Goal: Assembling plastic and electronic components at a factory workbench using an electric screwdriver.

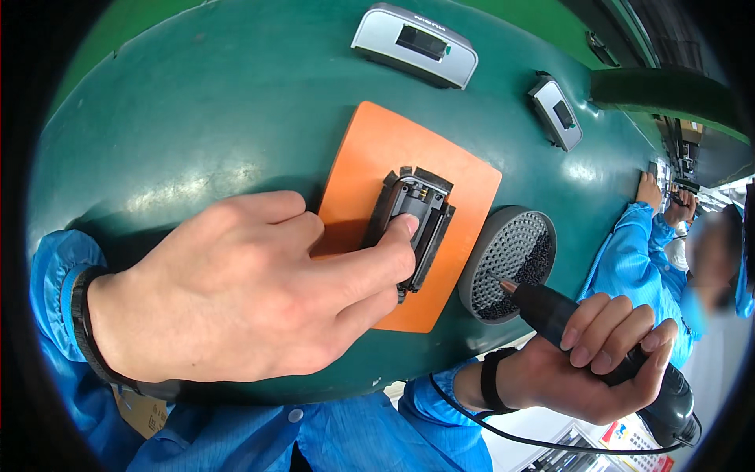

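Note:
My left hand (244, 291) presses down on a small black device part (415, 216) that lies on an orange mat (370, 157), with my index finger on its face. In my right hand (598, 358) I hold a black electric screwdriver (598, 346) by its body. Its tip rests in a round grey tray (507, 263) full of tiny screws, just right of the mat. A black cable runs from the screwdriver under my right wrist.
The green bench (220, 102) carries a large grey box (414, 43) at the back and a smaller grey box (557, 112) to its right. Another person in a blue sleeve (637, 252) works at the far right.

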`<state>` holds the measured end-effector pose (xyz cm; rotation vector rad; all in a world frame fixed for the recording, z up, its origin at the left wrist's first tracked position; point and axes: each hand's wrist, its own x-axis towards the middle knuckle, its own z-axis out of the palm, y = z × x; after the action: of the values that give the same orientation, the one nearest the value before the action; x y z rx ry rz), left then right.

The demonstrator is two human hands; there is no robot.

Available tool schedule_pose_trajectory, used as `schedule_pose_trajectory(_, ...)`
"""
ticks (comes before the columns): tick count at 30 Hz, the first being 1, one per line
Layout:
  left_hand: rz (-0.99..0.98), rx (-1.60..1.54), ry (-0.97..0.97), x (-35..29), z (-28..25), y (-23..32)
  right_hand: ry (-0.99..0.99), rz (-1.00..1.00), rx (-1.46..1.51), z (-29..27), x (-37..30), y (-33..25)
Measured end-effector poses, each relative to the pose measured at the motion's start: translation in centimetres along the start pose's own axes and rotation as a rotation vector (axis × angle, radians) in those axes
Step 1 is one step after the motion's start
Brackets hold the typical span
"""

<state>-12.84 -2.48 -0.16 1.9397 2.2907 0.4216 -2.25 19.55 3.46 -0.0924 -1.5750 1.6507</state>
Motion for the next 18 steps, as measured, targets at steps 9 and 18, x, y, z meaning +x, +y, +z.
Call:
schedule_pose_trajectory(9, 0.002, -0.007, 0.003, -0.4, -0.2, -0.1, -0.024, -0.020, -0.027, 0.7, -0.2, 0.1)
schedule_pose_trajectory(18, 0.033, 0.132, 0.057, -1.0, 0.3, -0.3, 0.004, -0.046, 0.057, 1.8, 1.2, -1.9)
